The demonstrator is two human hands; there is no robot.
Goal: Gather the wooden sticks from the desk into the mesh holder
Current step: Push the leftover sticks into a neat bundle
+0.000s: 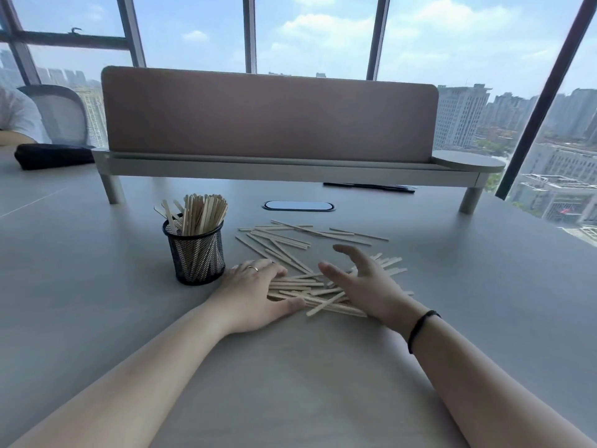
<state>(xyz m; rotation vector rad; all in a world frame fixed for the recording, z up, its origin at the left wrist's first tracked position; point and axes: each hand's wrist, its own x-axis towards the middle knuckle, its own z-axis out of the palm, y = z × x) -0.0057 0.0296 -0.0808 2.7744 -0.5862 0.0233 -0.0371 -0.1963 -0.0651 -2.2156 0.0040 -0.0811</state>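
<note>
A black mesh holder stands on the grey desk, packed with upright wooden sticks. Several loose wooden sticks lie scattered to its right, and a denser heap lies between my hands. My left hand rests palm down on the left end of that heap, just right of the holder's base, a ring on one finger. My right hand hovers over the heap's right side, fingers spread and curved, holding nothing. Some sticks are hidden under both hands.
A pink desk divider on a raised shelf crosses the back of the desk. An oval cable port sits behind the sticks. A dark pouch, a chair and another person's sleeve are at far left. Dark pens lie under the shelf.
</note>
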